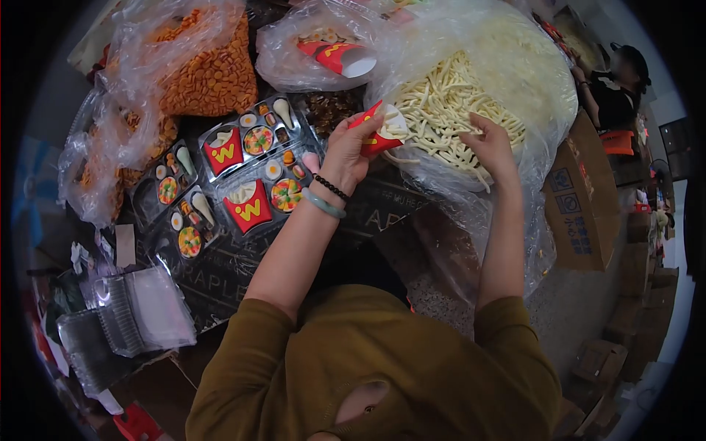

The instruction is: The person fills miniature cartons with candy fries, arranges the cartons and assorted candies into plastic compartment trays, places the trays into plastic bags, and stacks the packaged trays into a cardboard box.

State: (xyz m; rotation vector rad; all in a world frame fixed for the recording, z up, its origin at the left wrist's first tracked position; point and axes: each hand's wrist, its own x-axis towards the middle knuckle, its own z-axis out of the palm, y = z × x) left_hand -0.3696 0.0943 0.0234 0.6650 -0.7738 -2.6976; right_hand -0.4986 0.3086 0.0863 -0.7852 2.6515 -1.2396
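Observation:
My left hand holds a small red carton with a yellow mark, and pale stick-shaped pieces show at its white opening. To the right, my right hand is over a heap of pale sticks in a large clear bag. Its thumb and fingertips are close together at the heap's edge; whether anything is between them is too small to tell. Left of my left hand lie clear trays with red cartons, round pizza-like pieces, egg-like pieces and other small toy-like items.
Bags of orange pieces stand at the back left. Another bag holds red cartons. Empty clear trays lie at the lower left. A cardboard box stands right, with another person beyond it.

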